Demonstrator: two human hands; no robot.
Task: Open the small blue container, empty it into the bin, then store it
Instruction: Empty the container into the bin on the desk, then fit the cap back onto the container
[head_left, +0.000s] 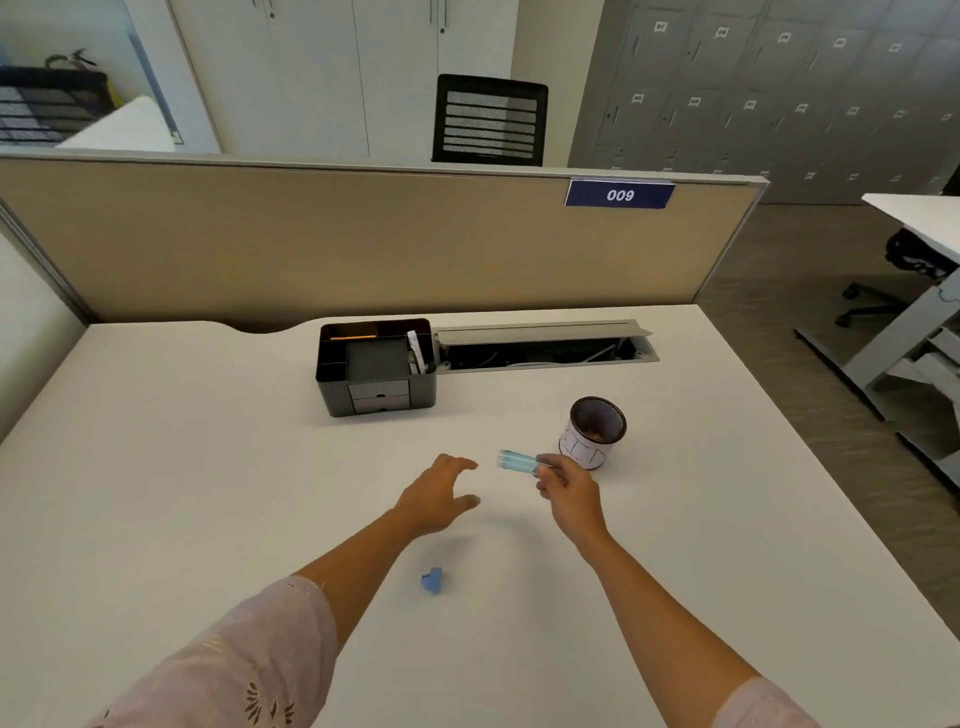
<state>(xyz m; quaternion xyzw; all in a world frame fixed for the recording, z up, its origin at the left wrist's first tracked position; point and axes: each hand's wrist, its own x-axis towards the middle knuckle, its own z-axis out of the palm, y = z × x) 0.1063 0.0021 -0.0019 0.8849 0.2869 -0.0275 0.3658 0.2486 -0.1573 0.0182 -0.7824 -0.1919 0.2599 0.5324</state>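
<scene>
- The white desk fills the lower view, backed by a tan partition that carries a dark blue plate reading "009".
- Set into the desk's far edge, a grey cable tray stands with its lid tipped up.
- Just left of that tray sits a black desk organiser, with an orange pencil lying across its back compartment and a white pen or two upright in its right slot.
- Toward the right of the desk stands the bin, a small round cup with a dark mesh rim and a white paper wrap, upright and open at the top.
- The left hand is out over the desk with fingers spread wide and nothing in it, reaching toward the container.
- The right hand pinches one end of the small blue container between its fingertips.
- That container is a clear blue tube, held roughly level above the desk, just left of the bin, its free end pointing at the left hand.
- Near the front of the desk, between the two forearms, lies a small blue cap, well apart from the tube.
</scene>
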